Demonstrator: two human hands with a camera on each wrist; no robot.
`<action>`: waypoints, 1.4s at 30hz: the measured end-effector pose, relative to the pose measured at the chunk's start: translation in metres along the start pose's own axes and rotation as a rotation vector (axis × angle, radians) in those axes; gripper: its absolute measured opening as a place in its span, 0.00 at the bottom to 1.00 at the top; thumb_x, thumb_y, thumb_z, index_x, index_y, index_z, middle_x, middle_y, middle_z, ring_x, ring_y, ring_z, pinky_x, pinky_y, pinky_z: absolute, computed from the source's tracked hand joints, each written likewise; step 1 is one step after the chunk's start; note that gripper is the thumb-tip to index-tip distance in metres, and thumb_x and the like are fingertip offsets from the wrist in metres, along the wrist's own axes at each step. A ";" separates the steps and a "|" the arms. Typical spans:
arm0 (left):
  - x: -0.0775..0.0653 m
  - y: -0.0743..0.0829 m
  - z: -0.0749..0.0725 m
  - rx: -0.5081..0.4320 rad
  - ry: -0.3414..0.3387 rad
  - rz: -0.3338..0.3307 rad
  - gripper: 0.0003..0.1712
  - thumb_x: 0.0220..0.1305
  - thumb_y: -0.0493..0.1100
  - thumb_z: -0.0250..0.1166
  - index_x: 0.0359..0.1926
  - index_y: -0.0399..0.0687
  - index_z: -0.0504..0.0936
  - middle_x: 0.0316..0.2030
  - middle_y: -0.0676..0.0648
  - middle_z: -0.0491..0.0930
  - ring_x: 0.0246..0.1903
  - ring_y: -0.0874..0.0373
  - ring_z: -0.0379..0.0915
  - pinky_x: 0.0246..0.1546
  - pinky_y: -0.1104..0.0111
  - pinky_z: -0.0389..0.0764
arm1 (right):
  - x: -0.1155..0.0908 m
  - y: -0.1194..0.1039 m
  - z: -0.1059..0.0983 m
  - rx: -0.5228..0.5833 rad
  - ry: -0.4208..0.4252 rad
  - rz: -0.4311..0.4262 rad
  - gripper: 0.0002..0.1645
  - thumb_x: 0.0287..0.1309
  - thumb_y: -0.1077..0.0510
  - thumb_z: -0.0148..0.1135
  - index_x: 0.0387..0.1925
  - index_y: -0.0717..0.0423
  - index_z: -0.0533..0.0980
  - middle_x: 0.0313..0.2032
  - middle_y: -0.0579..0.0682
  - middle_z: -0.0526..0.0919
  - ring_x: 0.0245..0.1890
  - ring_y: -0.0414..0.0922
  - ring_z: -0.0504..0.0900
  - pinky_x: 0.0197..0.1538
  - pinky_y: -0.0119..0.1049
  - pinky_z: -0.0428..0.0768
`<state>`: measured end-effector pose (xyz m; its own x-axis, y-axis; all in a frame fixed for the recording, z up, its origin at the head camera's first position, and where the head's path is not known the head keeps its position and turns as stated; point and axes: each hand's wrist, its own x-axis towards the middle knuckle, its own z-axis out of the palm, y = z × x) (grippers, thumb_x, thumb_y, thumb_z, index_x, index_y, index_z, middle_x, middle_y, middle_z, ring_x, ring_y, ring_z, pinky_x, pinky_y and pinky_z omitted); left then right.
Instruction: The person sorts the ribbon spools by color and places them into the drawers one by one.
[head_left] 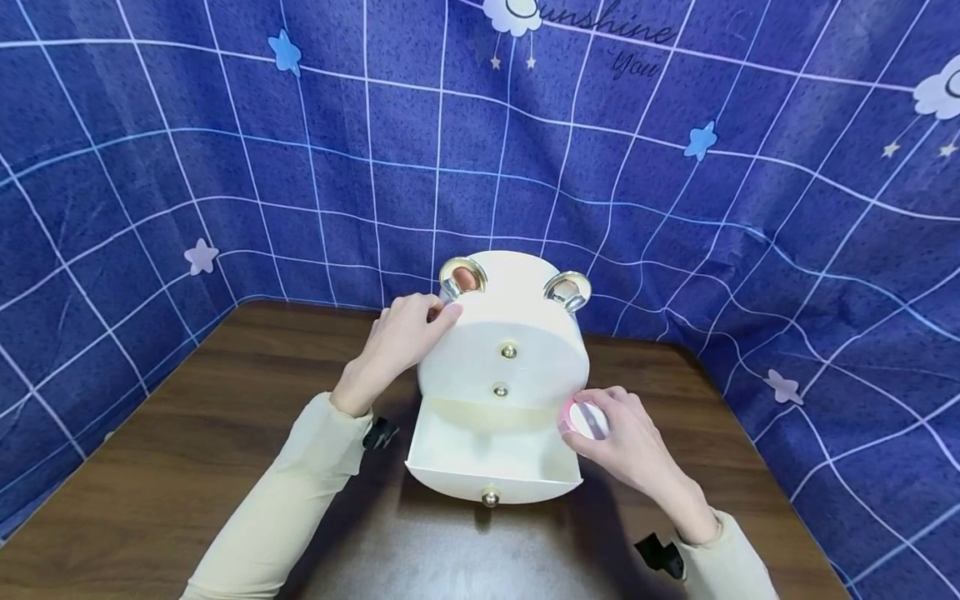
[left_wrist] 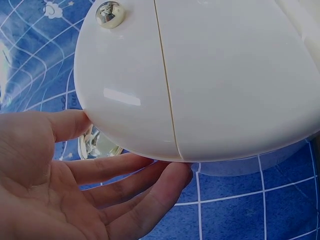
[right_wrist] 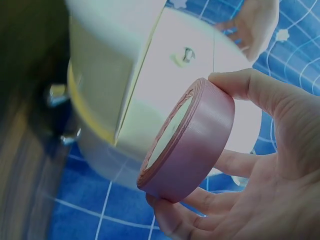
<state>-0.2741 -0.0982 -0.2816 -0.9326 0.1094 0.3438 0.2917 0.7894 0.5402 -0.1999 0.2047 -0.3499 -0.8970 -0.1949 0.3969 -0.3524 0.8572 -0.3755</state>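
Note:
A white drawer box (head_left: 510, 283) with gold ears and round knobs stands on the table. Its bottom drawer (head_left: 487, 454) is pulled out, and no contents show inside. My left hand (head_left: 401, 333) rests against the box's upper left side by an ear. In the left wrist view, the thumb and fairly straight fingers (left_wrist: 135, 200) touch the box's curved edge. My right hand (head_left: 630, 429) pinches a roll of pink ribbon (right_wrist: 195, 145) between thumb and fingers. The roll is held at the right edge of the open drawer, its white core (head_left: 587, 420) showing.
The brown wooden table (head_left: 225, 433) extends to both sides of the box. Behind it hangs a blue curtain (head_left: 337, 167) with a white grid, stars and clouds. The upper drawers, with gold knobs (head_left: 508, 352), are closed. Black straps (head_left: 660, 556) sit at the wrists.

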 end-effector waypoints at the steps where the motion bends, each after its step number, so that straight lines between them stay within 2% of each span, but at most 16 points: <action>1: 0.000 0.000 0.000 -0.001 0.001 0.000 0.22 0.68 0.63 0.51 0.31 0.54 0.80 0.30 0.48 0.78 0.30 0.51 0.73 0.24 0.63 0.68 | 0.001 -0.002 0.001 0.004 0.002 -0.014 0.26 0.41 0.46 0.73 0.45 0.48 0.81 0.40 0.51 0.79 0.43 0.48 0.73 0.37 0.37 0.69; 8: 0.000 0.000 -0.001 -0.003 -0.003 0.004 0.23 0.68 0.62 0.50 0.29 0.53 0.78 0.28 0.48 0.76 0.29 0.51 0.73 0.24 0.63 0.68 | 0.004 -0.019 0.013 0.038 -0.015 -0.073 0.26 0.41 0.45 0.74 0.45 0.46 0.80 0.41 0.48 0.79 0.45 0.47 0.73 0.41 0.39 0.70; 14: 0.000 -0.001 0.000 -0.001 -0.005 0.001 0.23 0.68 0.63 0.50 0.28 0.53 0.78 0.28 0.48 0.76 0.29 0.51 0.72 0.24 0.63 0.68 | 0.005 -0.033 0.030 0.044 -0.026 -0.080 0.24 0.41 0.43 0.74 0.44 0.43 0.80 0.44 0.46 0.78 0.48 0.46 0.73 0.41 0.41 0.73; 23: 0.001 -0.001 0.001 0.000 -0.007 -0.002 0.23 0.68 0.63 0.50 0.27 0.54 0.78 0.28 0.48 0.76 0.30 0.51 0.73 0.24 0.63 0.68 | 0.005 -0.047 0.050 0.072 -0.055 -0.096 0.24 0.40 0.42 0.75 0.42 0.41 0.80 0.44 0.46 0.77 0.46 0.44 0.74 0.39 0.39 0.74; 26: 0.001 -0.001 0.001 0.002 -0.005 0.001 0.23 0.68 0.63 0.50 0.28 0.53 0.78 0.29 0.48 0.77 0.30 0.51 0.73 0.24 0.63 0.68 | 0.006 -0.049 0.054 0.075 -0.064 -0.123 0.25 0.40 0.42 0.76 0.42 0.41 0.81 0.45 0.46 0.77 0.48 0.46 0.73 0.40 0.40 0.74; 30: 0.001 -0.001 0.001 0.003 0.001 0.002 0.23 0.68 0.63 0.50 0.29 0.54 0.79 0.30 0.48 0.78 0.31 0.51 0.74 0.25 0.62 0.69 | 0.005 -0.049 0.058 0.043 -0.034 -0.194 0.27 0.40 0.43 0.76 0.44 0.47 0.80 0.45 0.48 0.78 0.52 0.48 0.73 0.44 0.43 0.77; 33: 0.001 -0.001 0.000 0.002 -0.002 0.001 0.23 0.68 0.63 0.50 0.30 0.54 0.79 0.30 0.48 0.78 0.31 0.50 0.74 0.25 0.62 0.69 | 0.000 -0.049 0.057 0.053 0.064 -0.261 0.21 0.44 0.48 0.75 0.40 0.51 0.81 0.39 0.46 0.80 0.47 0.46 0.75 0.44 0.39 0.76; 35: 0.001 0.000 0.000 0.003 -0.001 0.001 0.22 0.68 0.63 0.50 0.30 0.54 0.80 0.31 0.48 0.78 0.31 0.50 0.74 0.25 0.62 0.69 | -0.006 -0.050 0.057 0.139 0.117 -0.308 0.11 0.48 0.54 0.72 0.34 0.51 0.81 0.32 0.43 0.80 0.37 0.40 0.77 0.39 0.33 0.76; 36: 0.001 0.000 0.000 0.003 -0.001 0.001 0.22 0.67 0.63 0.50 0.30 0.54 0.80 0.31 0.48 0.78 0.32 0.50 0.74 0.25 0.62 0.69 | -0.012 -0.052 0.057 0.208 0.117 -0.329 0.06 0.50 0.58 0.70 0.32 0.51 0.80 0.28 0.42 0.80 0.32 0.37 0.76 0.34 0.30 0.75; 38: 0.001 0.000 0.000 0.003 0.002 0.003 0.22 0.67 0.63 0.51 0.30 0.54 0.80 0.31 0.48 0.78 0.32 0.50 0.74 0.26 0.62 0.69 | -0.025 -0.055 0.059 0.392 0.044 -0.352 0.03 0.54 0.63 0.65 0.28 0.51 0.79 0.23 0.42 0.78 0.24 0.32 0.72 0.26 0.26 0.72; 40: 0.001 0.000 0.000 0.002 0.001 0.010 0.22 0.68 0.63 0.51 0.29 0.54 0.79 0.29 0.48 0.76 0.31 0.51 0.73 0.25 0.62 0.68 | -0.040 -0.059 0.063 0.610 -0.151 -0.302 0.05 0.59 0.63 0.61 0.28 0.55 0.79 0.18 0.48 0.78 0.18 0.28 0.70 0.20 0.25 0.72; 42: 0.000 -0.001 0.000 -0.005 -0.005 0.011 0.23 0.68 0.63 0.51 0.28 0.53 0.78 0.27 0.48 0.74 0.30 0.51 0.72 0.24 0.62 0.68 | -0.053 -0.061 0.070 0.778 -0.377 -0.177 0.11 0.64 0.59 0.57 0.28 0.60 0.79 0.15 0.57 0.78 0.14 0.28 0.70 0.15 0.25 0.70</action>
<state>-0.2744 -0.0989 -0.2819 -0.9304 0.1207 0.3460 0.3027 0.7854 0.5399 -0.1496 0.1294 -0.4068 -0.7918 -0.5563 0.2523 -0.4537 0.2590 -0.8527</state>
